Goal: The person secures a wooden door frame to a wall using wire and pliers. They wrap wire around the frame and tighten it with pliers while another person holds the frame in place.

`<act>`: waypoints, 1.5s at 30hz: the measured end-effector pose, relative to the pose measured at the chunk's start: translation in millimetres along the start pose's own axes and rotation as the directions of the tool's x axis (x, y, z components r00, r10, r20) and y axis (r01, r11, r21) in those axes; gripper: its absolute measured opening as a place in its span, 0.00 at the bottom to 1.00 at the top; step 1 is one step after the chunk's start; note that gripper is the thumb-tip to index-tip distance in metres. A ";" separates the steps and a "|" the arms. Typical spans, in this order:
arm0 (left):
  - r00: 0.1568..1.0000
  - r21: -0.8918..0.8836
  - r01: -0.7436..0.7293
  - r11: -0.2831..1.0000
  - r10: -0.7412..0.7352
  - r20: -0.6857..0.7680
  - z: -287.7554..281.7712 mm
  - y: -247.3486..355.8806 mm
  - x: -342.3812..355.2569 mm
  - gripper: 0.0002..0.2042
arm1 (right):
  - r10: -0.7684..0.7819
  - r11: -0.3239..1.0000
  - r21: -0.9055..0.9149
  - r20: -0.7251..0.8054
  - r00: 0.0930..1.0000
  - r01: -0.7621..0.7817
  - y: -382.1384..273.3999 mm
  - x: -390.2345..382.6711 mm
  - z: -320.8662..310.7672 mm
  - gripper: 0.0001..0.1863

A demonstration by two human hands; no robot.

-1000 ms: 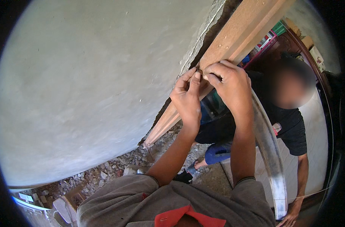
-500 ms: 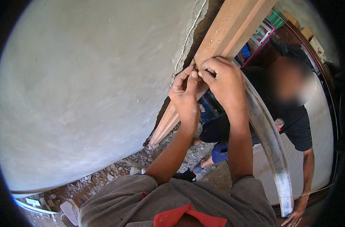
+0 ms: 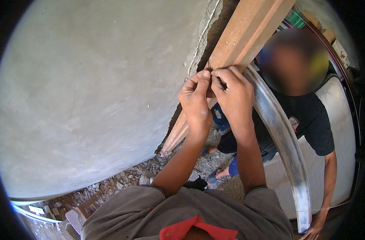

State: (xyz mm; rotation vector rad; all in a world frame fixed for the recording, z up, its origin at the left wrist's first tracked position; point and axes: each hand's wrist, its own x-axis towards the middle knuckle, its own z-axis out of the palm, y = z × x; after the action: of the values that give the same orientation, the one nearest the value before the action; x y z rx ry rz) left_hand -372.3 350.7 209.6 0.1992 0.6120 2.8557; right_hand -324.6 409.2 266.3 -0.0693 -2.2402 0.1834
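My left hand (image 3: 196, 98) pinches thumb against fingers in front of a wooden door or window frame post (image 3: 238, 36). Close beside it, my right hand (image 3: 235, 90) is closed in a pinch too, the fingertips of both almost meeting. Between them a thin dark strand (image 3: 209, 65), perhaps wire, sticks up along the post's edge; its lower part is hidden by my fingers. The post leans from upper right to lower left, next to the rough broken edge of a grey plastered wall (image 3: 98, 88).
A co-worker in a dark shirt (image 3: 316, 124) stands at the right, one hand low by the end of a long metal straightedge (image 3: 284, 148). Rubble (image 3: 122, 176) lies along the wall's foot. Behind the co-worker is a pale mattress (image 3: 342, 116).
My right hand has shifted slightly left and down, its fingertips closer to the left thumb. The co-worker's head has moved left, and the straightedge's upper part has shifted left.
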 end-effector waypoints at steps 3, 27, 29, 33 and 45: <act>0.999 -0.006 0.052 0.999 -0.052 0.008 -0.8 5.0 -1.4 0.10 | -0.011 1.000 -0.023 -0.019 1.000 0.010 -1.0 -0.8 -1.0 0.06; 1.000 0.185 0.019 0.983 -0.020 0.007 1.5 5.7 -2.0 0.16 | -0.054 0.993 -0.093 0.145 0.988 0.068 -0.2 7.4 -20.3 0.08; 1.000 0.178 0.016 0.984 -0.017 0.005 2.4 4.2 -1.5 0.16 | -0.051 0.994 -0.093 0.148 0.988 0.065 0.6 7.3 -20.4 0.08; 0.999 0.150 0.030 0.988 -0.024 -0.037 3.8 2.7 -2.8 0.17 | -0.045 0.995 -0.078 0.130 0.990 0.055 2.5 4.2 -18.1 0.07; 0.988 0.022 0.141 0.990 -0.140 -0.059 7.6 4.9 -2.9 0.16 | -0.114 0.993 0.045 0.012 0.993 0.113 13.0 -7.6 -1.4 0.09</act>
State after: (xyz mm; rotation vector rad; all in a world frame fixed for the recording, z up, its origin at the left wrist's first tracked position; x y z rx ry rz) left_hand -369.0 348.6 218.3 0.0750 0.6471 2.7272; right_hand -318.9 421.3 259.2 0.0840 -2.2464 0.1723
